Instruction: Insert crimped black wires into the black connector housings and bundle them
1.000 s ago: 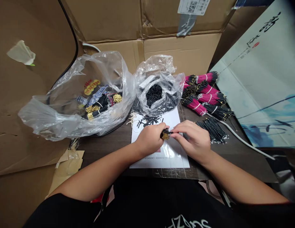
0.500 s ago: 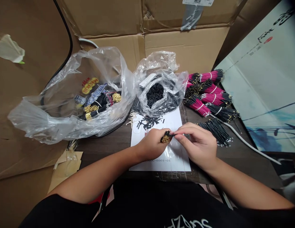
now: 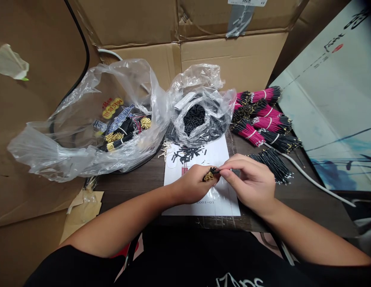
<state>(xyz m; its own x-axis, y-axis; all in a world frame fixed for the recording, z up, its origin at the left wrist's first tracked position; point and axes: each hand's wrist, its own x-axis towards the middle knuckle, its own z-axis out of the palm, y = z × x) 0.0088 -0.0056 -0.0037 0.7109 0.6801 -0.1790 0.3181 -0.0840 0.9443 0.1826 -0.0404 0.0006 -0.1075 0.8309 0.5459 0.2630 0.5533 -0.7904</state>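
My left hand (image 3: 193, 184) is closed around a bundle of black wires with gold terminals (image 3: 208, 175), whose ends stick out past the thumb. The rest of that bundle is hidden in the fist. Against those ends, my right hand (image 3: 249, 179) pinches thumb and forefinger together. What sits between these fingertips is too small to make out. Just beyond both hands, short black sleeves (image 3: 188, 153) lie scattered on a printed white sheet (image 3: 173, 205). Many more black sleeves (image 3: 195, 119) fill an opened clear plastic bag (image 3: 216, 137) behind them.
At left a large clear plastic bag (image 3: 68, 159) holds tied wire bundles with gold ends (image 3: 119, 137). Pink and black wire bundles (image 3: 270, 121) are piled at right, beside loose black wires (image 3: 276, 165). A white cable (image 3: 311, 177) crosses the dark table (image 3: 317, 207). Cardboard (image 3: 233, 59) stands behind.
My left hand and its wire bundle have tilted slightly, with the gold ends a little lower. The right fingertips stay at the bundle's end. The camera view has shifted slightly.
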